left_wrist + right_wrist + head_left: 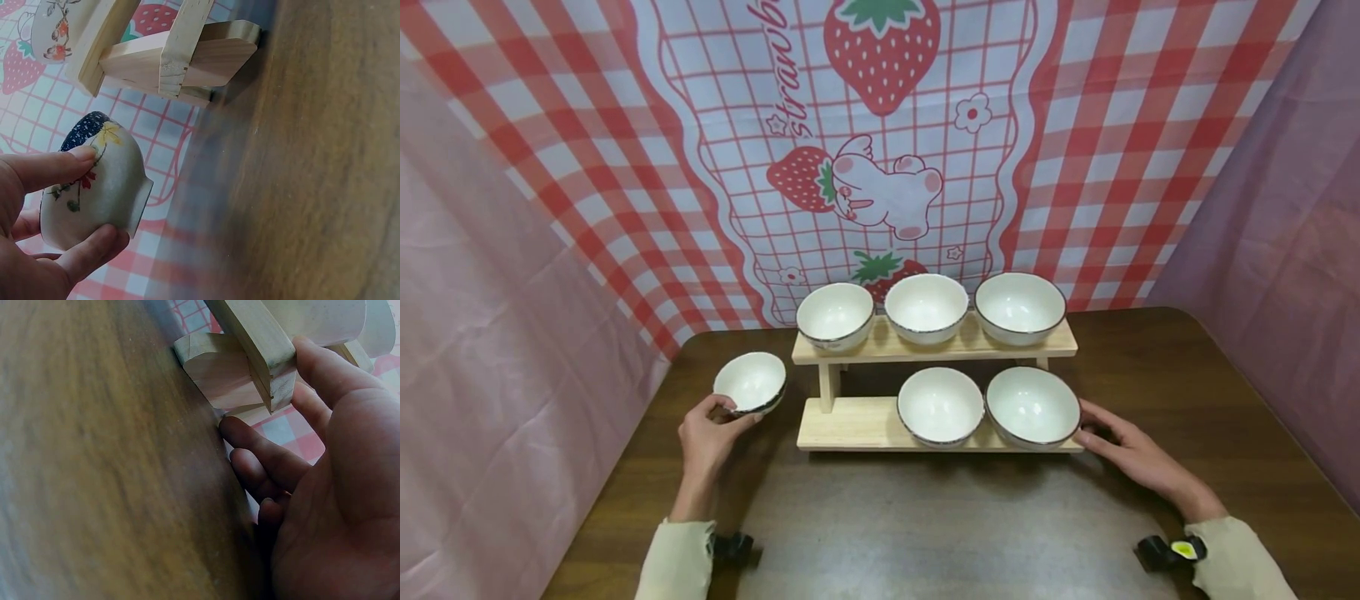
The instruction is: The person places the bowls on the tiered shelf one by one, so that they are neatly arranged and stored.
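Note:
My left hand (709, 433) holds a small white bowl (751, 379) off to the left of a two-tier wooden stand (850, 421). The left wrist view shows the thumb and fingers gripping this bowl (119, 181), which is tilted and has painted flowers and a dark speckled patch. Beside the stand's lower right end is my right hand (1138, 454), its fingertips against or very near the shelf end (282, 390), with the fingers loosely bent. Close to it on the lower shelf sits a white bowl (1033, 406), with another bowl (940, 406) to its left.
Three white bowls stand in a row on the upper shelf: a left bowl (837, 315), a middle bowl (927, 307) and a right bowl (1021, 307). The brown wooden table (925, 525) lies under the stand. A strawberry-patterned cloth (880, 192) hangs behind, with pink cloth at both sides.

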The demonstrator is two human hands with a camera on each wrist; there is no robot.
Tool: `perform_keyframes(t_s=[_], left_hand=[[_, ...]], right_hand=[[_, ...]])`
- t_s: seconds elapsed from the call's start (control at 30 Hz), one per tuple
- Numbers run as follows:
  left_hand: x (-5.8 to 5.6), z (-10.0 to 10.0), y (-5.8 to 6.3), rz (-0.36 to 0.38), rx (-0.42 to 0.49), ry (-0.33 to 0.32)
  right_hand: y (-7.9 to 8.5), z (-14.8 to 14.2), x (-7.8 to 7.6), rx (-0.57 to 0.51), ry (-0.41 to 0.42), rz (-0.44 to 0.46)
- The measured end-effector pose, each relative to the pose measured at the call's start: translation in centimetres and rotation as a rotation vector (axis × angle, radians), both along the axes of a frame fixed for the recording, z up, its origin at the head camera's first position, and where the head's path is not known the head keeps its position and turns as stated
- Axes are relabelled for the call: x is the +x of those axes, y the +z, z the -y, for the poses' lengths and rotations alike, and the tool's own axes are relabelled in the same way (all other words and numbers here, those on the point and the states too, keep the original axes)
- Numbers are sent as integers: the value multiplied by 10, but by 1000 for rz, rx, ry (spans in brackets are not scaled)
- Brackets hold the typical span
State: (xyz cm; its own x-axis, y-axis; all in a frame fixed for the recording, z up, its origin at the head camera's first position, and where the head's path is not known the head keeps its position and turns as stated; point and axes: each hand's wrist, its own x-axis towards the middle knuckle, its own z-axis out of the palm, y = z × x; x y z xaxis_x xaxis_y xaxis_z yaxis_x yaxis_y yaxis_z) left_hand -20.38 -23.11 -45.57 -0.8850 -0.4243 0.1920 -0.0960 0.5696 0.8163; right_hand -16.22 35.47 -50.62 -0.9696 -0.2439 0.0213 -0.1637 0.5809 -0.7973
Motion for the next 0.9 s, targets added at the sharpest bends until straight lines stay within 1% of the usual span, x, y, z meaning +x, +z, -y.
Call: perform_keyframes(t_s=[0.27,0.37,0.53,0.63,0.77,0.9], left_hand=[[11,3,2,4,32,-13],[15,3,3,4,25,-15],[21,3,5,8,22,-42],[25,2,6,12,33,-56],[29,0,7,14,80,-68],[34,-3,9,24,105,-75]], right_hand=[[1,2,0,26,-13,16],[2,2,0,28,-14,24],[1,2,0,31,-14,27],[1,2,0,29,-15,13],[-3,2,1,-25,8,-52],[-5,2,3,-65,25,-88]])
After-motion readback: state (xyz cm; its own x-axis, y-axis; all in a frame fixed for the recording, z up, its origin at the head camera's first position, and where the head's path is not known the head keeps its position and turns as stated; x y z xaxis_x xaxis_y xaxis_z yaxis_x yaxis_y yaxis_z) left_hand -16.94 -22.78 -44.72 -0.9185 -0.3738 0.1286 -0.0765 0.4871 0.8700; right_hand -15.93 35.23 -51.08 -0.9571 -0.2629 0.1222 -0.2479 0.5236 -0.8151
